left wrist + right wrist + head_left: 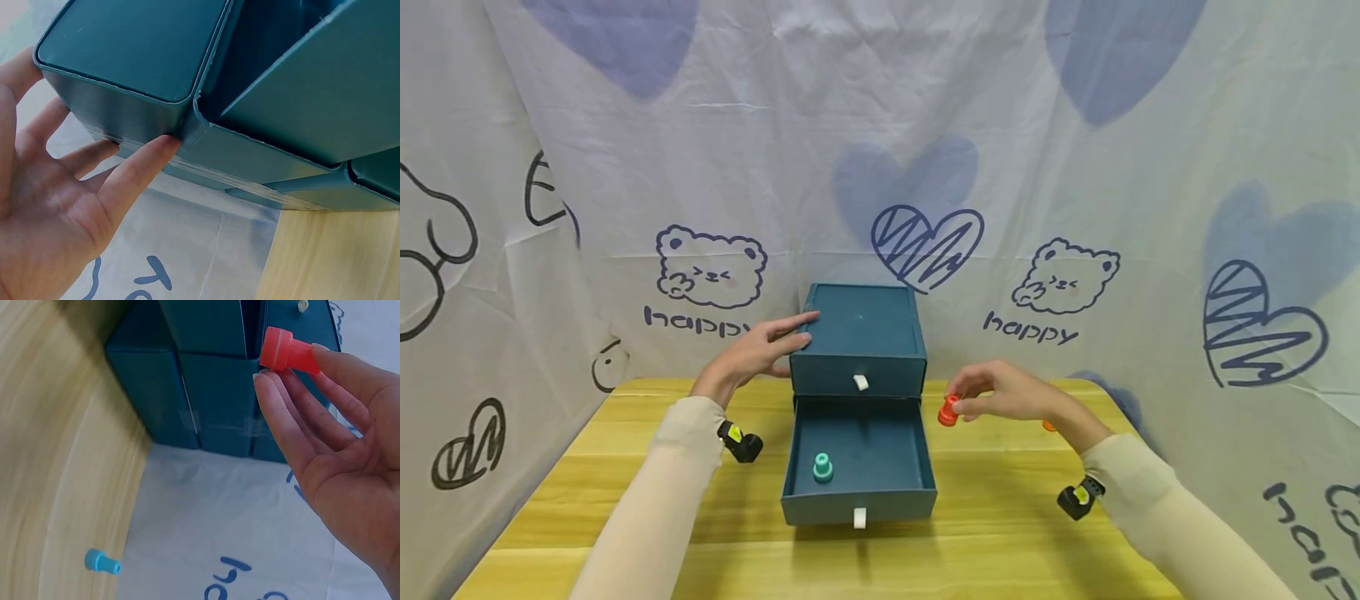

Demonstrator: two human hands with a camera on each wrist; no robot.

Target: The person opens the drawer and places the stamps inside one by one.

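My right hand (1003, 392) pinches a red plastic piece (949, 412) between thumb and fingertips, right of the cabinet and above the table. In the right wrist view this red piece (286, 350) has a wide round base and a narrower neck. A dark teal drawer cabinet (857, 321) stands at the back, its lower drawer (880, 450) pulled out and its upper one closed. Inside the lower drawer, toward the left front, a green piece (823, 468) of similar shape stands upright. My left hand (752, 357) rests with spread fingers (140, 172) against the cabinet's left side.
On the wooden table (1015, 517), a small orange thing (1049, 425) shows partly behind the right wrist. The right wrist view has a blue piece (102, 561) lying on the table. White handles (860, 518) front the drawers. A printed cloth (820, 208) hangs behind.
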